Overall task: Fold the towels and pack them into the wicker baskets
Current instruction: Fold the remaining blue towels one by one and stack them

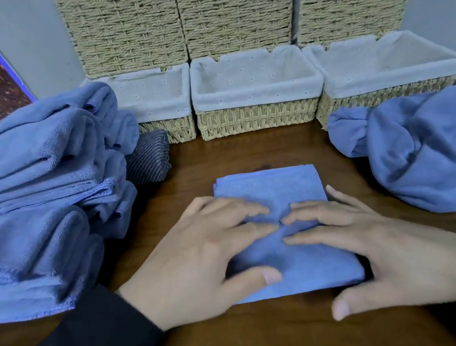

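On folded towel (272, 192): left hand (201, 255), right hand (384, 249) pressing flat.

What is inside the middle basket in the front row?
The middle basket shows only its pale cloth lining; no towel is visible inside. Its front rim hides the near part of its floor, so that part cannot be checked.

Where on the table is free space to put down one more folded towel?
Bare table lies between the folded towel and the middle basket, and near the front edge. The left is crowded by the folded stack, the right by the crumpled towels.
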### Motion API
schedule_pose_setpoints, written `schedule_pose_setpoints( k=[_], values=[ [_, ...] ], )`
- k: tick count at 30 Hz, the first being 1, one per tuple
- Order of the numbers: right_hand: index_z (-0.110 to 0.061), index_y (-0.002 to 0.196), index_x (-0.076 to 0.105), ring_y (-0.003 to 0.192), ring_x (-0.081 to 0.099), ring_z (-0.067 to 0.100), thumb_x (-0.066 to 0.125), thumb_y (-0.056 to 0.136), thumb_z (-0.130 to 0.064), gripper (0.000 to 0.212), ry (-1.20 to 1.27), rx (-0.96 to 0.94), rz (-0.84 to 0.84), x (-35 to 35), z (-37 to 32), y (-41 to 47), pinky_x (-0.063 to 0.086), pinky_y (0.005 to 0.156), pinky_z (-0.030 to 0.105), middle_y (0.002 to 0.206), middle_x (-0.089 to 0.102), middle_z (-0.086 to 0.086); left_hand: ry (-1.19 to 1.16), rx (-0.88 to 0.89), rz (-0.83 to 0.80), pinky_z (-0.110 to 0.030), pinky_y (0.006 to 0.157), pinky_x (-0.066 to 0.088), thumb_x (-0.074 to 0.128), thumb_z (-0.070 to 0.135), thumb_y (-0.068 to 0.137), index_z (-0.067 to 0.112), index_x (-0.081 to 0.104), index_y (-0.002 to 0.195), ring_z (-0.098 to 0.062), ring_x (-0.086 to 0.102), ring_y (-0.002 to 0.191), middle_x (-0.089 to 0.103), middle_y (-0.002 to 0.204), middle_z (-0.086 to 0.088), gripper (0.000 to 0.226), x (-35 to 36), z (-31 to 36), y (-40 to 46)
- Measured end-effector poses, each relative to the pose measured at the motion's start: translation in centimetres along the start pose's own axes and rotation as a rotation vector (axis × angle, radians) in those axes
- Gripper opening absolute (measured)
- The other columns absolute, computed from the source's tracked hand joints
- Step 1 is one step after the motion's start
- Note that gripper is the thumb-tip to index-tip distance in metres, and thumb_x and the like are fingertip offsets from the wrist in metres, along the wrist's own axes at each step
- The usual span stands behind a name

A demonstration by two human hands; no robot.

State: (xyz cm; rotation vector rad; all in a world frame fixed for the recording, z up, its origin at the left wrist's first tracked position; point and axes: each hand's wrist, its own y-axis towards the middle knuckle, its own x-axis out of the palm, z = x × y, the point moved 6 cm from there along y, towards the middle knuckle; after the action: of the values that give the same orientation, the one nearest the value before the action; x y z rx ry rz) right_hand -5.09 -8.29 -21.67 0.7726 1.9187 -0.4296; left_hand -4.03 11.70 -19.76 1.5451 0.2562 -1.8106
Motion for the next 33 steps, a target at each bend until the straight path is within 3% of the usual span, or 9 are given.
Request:
schedule_pose_setpoints(
  k=[2,7,10,14,19,23,28,31,33],
  values=[
    [-0.042,0.149,0.041,0.153,0.008,-0.002,0.059,0.087,-0.074,0.072,-0.048,0.018,0.005,0.2,0.1,0.2,-0.007,0.123,0.037,0.158,0.019,-0.032,0.026,-0.001,-0.057,-0.042,0.110,0.034,0.052,0.068,0.092,0.028,0.061,0.136,-0.010,0.046,0.135,0.054,0.142,0.008,0.061,0.5,0.4,-0.1],
    [-0.044,0.139,0.052,0.148,0.023,-0.008,0.062,0.097,-0.042,0.044,0.074,0.104,0.118,-0.6,0.4,0.3,0.009,0.126,0.044,0.150,0.040,-0.034,0.078,-0.049,-0.177,-0.033,0.118,0.017,0.047,0.082,0.085,0.031,0.046,0.148,-0.003,0.029,0.146,0.040,0.155,0.015,0.082,1.2,0.3,-0.5],
    [-0.044,0.138,0.052,0.146,0.027,-0.010,0.061,0.096,-0.050,0.044,0.115,0.128,0.156,-0.9,0.6,0.4,0.013,0.125,0.045,0.147,0.044,-0.035,0.067,-0.078,-0.137,-0.030,0.117,0.020,0.057,0.063,0.087,0.031,0.050,0.141,0.000,0.033,0.144,0.045,0.151,0.015,0.063,1.2,-0.2,-0.3],
    [-0.045,0.139,0.050,0.147,0.023,-0.010,0.061,0.084,-0.071,0.062,0.013,0.125,0.128,-0.7,1.0,0.5,0.015,0.124,0.033,0.151,0.036,-0.037,-0.104,-0.214,0.037,-0.025,0.100,0.038,0.057,0.038,0.079,0.030,0.064,0.113,-0.002,0.058,0.115,0.066,0.122,0.017,0.035,-0.1,-1.5,-0.3],
    [-0.040,0.106,0.065,0.113,0.057,0.010,0.056,0.089,-0.066,0.032,0.087,0.217,0.331,-2.1,0.9,0.1,0.041,0.097,0.030,0.114,0.065,-0.017,-0.395,-0.416,0.138,-0.032,0.070,0.049,0.064,0.037,0.086,0.034,0.063,0.102,-0.012,0.060,0.075,0.067,0.083,0.008,0.017,-1.0,-2.9,-0.7],
    [-0.039,0.087,0.065,0.074,0.059,0.007,0.062,0.087,-0.055,0.016,0.350,0.299,0.443,-2.8,0.4,-0.1,0.045,0.067,0.017,0.076,0.061,-0.015,-0.709,-0.529,0.235,-0.044,0.084,0.057,0.069,0.038,0.093,0.036,0.064,0.109,-0.014,0.067,0.096,0.070,0.102,0.008,0.017,-1.3,-3.2,-0.6],
    [-0.053,0.113,0.058,0.084,0.070,0.006,0.072,0.076,-0.046,0.040,0.503,0.414,0.620,-2.7,1.1,-0.1,0.055,0.073,0.023,0.107,0.066,-0.021,-0.736,-0.653,0.286,-0.045,0.081,0.059,0.075,0.033,0.087,0.040,0.061,0.108,-0.013,0.068,0.090,0.071,0.096,0.008,0.027,-0.6,-4.0,-0.6],
    [-0.052,0.113,0.054,0.088,0.060,0.009,0.073,0.084,-0.039,0.037,0.152,0.387,0.645,-2.5,1.8,0.3,0.045,0.077,0.012,0.110,0.054,-0.024,-0.524,-0.701,0.284,-0.037,0.078,0.056,0.077,0.042,0.081,0.042,0.059,0.109,-0.009,0.063,0.085,0.066,0.095,0.013,0.033,-0.1,-4.9,-0.6],
    [-0.042,0.113,0.063,0.107,0.056,0.004,0.067,0.096,-0.024,0.025,-0.053,0.306,0.647,-2.6,1.6,0.8,0.040,0.093,0.019,0.121,0.048,-0.024,-0.309,-0.654,0.299,-0.030,0.088,0.051,0.074,0.049,0.079,0.045,0.060,0.118,-0.004,0.057,0.097,0.056,0.107,0.021,0.043,-0.7,-5.2,-0.4]
  ],
)
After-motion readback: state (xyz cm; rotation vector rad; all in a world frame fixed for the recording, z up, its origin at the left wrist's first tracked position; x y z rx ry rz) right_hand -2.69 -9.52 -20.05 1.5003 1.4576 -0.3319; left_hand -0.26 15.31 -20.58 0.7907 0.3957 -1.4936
